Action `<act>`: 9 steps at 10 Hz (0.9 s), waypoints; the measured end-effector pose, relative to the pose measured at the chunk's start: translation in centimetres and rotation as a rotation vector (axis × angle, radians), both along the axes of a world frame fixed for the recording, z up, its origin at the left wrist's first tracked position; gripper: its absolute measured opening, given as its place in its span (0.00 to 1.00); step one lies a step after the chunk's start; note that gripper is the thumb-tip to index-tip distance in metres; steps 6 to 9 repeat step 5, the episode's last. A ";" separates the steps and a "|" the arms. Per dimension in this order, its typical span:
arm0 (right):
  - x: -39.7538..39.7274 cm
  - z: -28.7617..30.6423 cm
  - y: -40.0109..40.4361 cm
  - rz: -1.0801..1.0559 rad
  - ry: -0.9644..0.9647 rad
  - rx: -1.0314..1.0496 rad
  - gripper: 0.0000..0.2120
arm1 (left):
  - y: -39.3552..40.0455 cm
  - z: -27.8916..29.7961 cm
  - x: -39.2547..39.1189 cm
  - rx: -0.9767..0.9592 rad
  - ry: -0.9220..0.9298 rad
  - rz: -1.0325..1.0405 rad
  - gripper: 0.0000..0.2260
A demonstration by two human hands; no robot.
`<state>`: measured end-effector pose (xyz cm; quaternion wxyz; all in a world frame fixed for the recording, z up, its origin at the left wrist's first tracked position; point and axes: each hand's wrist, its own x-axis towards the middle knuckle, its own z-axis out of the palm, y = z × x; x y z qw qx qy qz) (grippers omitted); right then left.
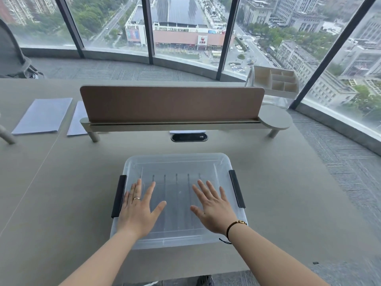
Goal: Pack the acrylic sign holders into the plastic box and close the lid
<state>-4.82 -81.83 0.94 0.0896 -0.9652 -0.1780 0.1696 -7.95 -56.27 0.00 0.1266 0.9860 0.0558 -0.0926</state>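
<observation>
A clear plastic box (177,162) sits on the grey desk in front of me with its translucent lid (175,168) lying on top. Black latches run along its left side (119,196) and right side (237,191). Through the lid I see several acrylic sign holders (176,195) standing on edge in a row inside. My left hand (139,209) lies flat on the lid's left half, fingers spread. My right hand (213,209) lies flat on the right half, fingers spread too. Neither hand holds anything.
A brown divider panel (172,103) on a raised shelf crosses the desk behind the box. Two paper stacks (43,115) lie at the far left. A cable port (189,137) sits under the shelf. A white compartment organizer (275,81) stands at the far right by the windows.
</observation>
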 end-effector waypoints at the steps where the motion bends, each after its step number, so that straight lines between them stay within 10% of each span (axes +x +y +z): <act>1: 0.0 0.1 -0.1 0.001 0.027 -0.001 0.32 | -0.1 0.0 -0.2 0.000 -0.016 0.003 0.35; 9: 0.7 7.7 -1.1 -0.066 0.121 -0.078 0.23 | -0.3 0.3 -0.8 0.000 -0.016 0.013 0.35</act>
